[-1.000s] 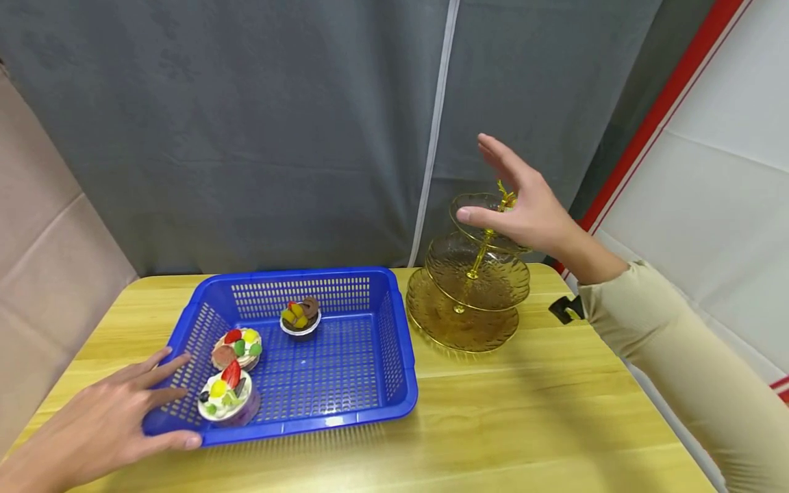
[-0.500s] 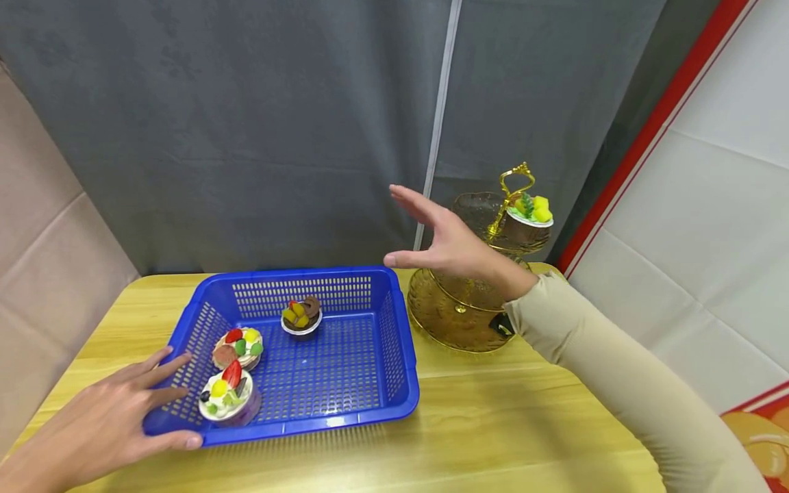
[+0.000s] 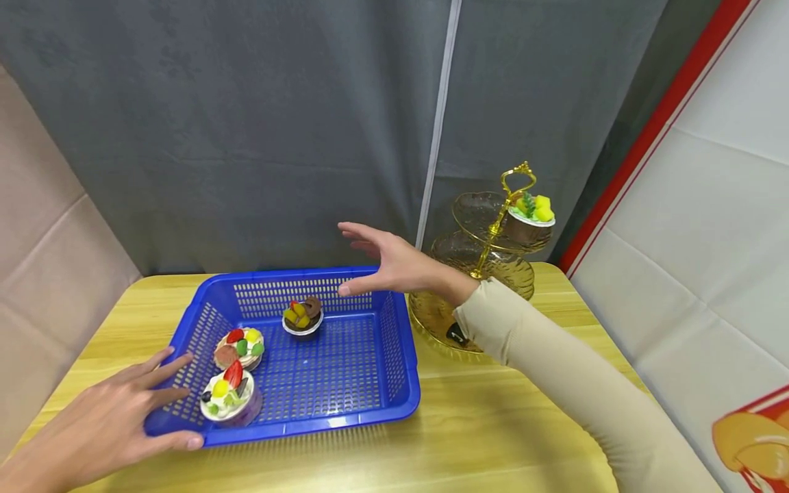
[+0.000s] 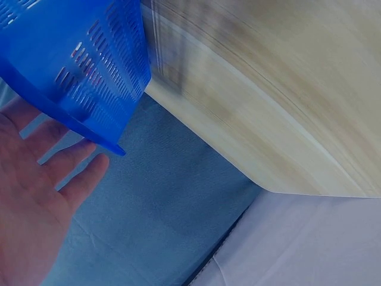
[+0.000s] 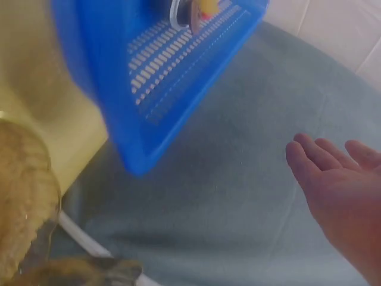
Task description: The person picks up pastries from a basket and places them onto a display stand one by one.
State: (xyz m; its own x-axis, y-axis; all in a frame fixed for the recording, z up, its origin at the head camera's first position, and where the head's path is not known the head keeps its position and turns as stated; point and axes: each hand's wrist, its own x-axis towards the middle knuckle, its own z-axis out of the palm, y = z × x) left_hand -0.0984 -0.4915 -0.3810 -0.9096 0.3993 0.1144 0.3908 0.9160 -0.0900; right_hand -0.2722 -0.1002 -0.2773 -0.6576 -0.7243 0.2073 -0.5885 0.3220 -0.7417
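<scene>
Left hand: fingers spread at rim of blue perforated plastic basket, probably steadying it | right hand: grip wide, empty, near basket's far right corner | brown fruit-topped dessert cup upright in basket | amber see-through tiered stand alongside

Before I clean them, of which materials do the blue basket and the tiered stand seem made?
Blue basket: probably moulded plastic, slightly glossy, judging by slotted walls and highlighted rim. Tiered stand: see-through, rippled amber plates, glass or clear plastic; its shiny gold handle looks metallic.
</scene>
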